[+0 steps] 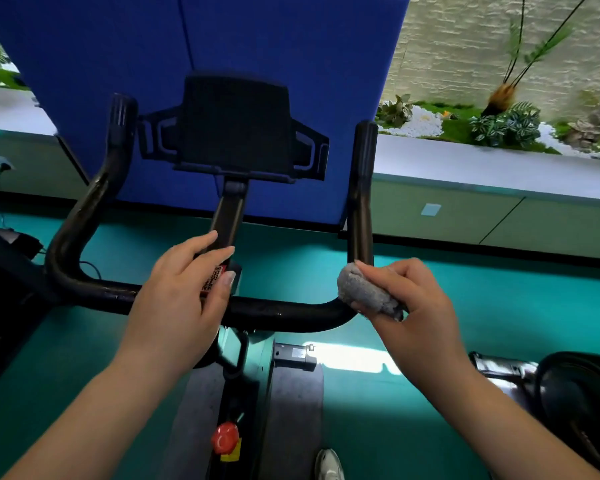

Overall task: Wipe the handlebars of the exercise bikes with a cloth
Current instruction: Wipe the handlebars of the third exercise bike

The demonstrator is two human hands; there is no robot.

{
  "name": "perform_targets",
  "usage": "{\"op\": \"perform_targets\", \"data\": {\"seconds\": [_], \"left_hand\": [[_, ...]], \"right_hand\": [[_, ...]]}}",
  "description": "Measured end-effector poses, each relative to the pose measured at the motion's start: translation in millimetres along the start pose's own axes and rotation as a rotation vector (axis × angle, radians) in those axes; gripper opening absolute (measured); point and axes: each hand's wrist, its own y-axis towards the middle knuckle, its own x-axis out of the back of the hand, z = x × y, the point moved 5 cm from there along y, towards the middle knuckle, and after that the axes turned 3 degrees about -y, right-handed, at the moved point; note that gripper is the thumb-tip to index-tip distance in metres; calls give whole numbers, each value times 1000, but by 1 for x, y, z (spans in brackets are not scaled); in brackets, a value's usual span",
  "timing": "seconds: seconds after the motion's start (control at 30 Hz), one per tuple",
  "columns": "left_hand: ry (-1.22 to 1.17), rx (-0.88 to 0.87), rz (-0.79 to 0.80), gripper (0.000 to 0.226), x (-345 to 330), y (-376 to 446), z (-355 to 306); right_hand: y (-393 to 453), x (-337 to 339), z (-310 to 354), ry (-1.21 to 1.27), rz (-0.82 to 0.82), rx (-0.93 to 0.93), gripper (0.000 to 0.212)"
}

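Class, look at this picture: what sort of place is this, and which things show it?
Probably a gym or fitness room: an exercise bike's black handlebars with a tablet holder, teal floor, and a second machine alongside.

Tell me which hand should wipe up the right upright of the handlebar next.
Right. The right hand already grips the grey cloth, pressed against the bend at the base of the right upright. The left hand holds no cloth and rests on the handlebar's centre.

Blue partition, green floor, planter greenery, red knob.
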Motion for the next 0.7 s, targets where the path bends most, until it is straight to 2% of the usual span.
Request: {"op": "perform_targets", "data": {"seconds": [0.17, 0.27, 0.43, 0.53, 0.7], "left_hand": [[41, -27, -10, 38, -3, -4, 4], [37, -30, -11, 38, -3, -5, 6], [45, -39, -22, 42, -3, -5, 5], [35, -45, -21, 42, -3, -6, 6], [38, -54, -67, 40, -3, -6, 6]], "right_hand": [[23, 5, -9, -68, -58, -78, 45], [3, -5, 13, -29, -84, -31, 41], [0, -31, 45, -12, 86, 117, 43], [11, -14, 26, -78, 100, 85, 47], [0, 6, 12, -67, 24, 6, 45]]}}
